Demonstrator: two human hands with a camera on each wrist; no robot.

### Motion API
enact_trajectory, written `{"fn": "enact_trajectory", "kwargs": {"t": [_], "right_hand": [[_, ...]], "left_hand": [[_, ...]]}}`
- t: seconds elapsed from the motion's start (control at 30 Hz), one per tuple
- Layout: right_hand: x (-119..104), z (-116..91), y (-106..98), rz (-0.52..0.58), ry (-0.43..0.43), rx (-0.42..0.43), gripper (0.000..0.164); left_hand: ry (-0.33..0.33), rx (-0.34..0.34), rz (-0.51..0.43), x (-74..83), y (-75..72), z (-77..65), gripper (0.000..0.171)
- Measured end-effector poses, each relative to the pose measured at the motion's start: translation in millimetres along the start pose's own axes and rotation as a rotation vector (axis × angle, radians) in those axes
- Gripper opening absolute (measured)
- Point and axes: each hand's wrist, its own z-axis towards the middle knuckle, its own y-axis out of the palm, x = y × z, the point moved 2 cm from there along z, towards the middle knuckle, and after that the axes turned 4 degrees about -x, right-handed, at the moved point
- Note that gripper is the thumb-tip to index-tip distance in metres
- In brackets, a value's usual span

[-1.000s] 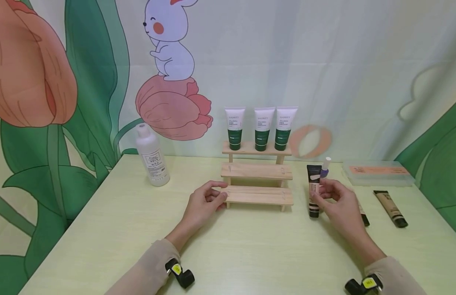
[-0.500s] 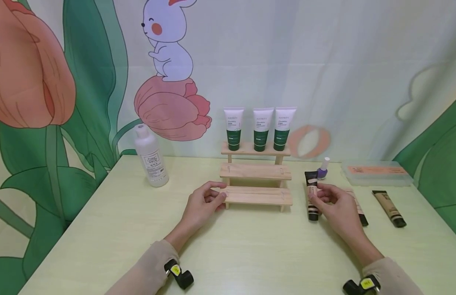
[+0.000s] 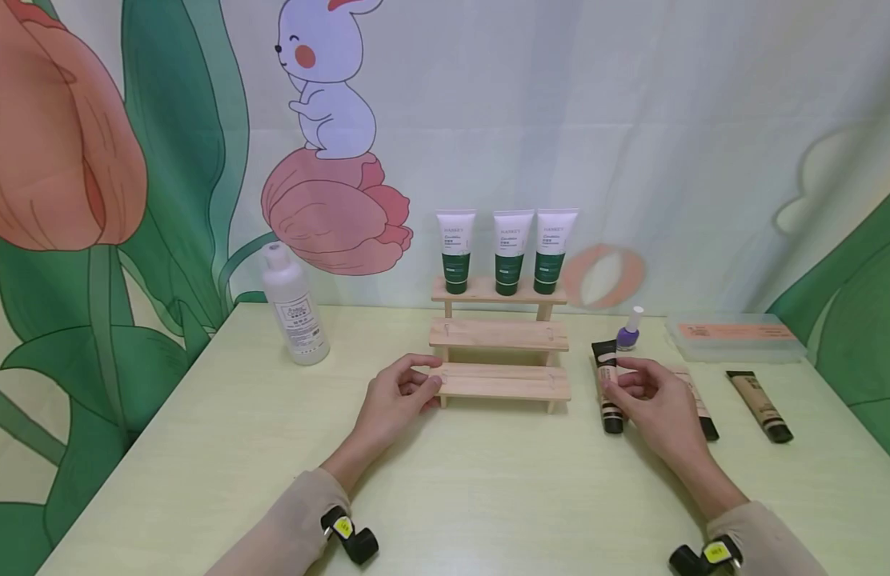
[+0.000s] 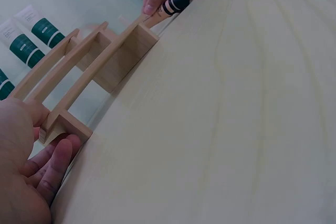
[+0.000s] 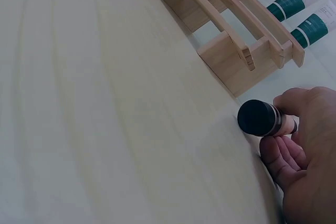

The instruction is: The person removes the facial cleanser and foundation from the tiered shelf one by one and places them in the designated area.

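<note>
My left hand point(image 3: 398, 392) pinches the left end of the lowest step of a three-tier wooden display stand point(image 3: 499, 382); in the left wrist view its fingers sit above and below the plank. Three white-and-green squeeze tubes point(image 3: 509, 264) stand on their caps along the top step. To the right of the stand, my right hand point(image 3: 654, 400) pinches a beige-and-black squeeze tube point(image 3: 609, 392) between thumb and fingers. This tube leans back low over the table, its black cap point(image 5: 255, 117) toward me. Another beige-and-black tube point(image 3: 707, 420) lies partly hidden behind the right hand.
A small purple nail polish bottle point(image 3: 628, 338) stands behind the held tube. Farther right lie a gold-and-black tube point(image 3: 760, 406) and a clear flat plastic case point(image 3: 736, 346). A white bottle point(image 3: 296, 308) stands at the back left, before a printed curtain point(image 3: 690, 160).
The tube in my right hand has tipped back and down toward the table, uncovering the nail polish bottle behind it. My left hand stays on the stand.
</note>
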Motion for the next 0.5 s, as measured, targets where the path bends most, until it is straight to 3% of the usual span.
{"fn": "enact_trajectory", "kwargs": {"t": [0.5], "right_hand": [[0.8, -0.2, 2.0, -0.052, 0.022, 0.002, 0.054]], "left_hand": [[0.005, -0.003, -0.005, 1.5, -0.1, -0.9, 0.027]]}}
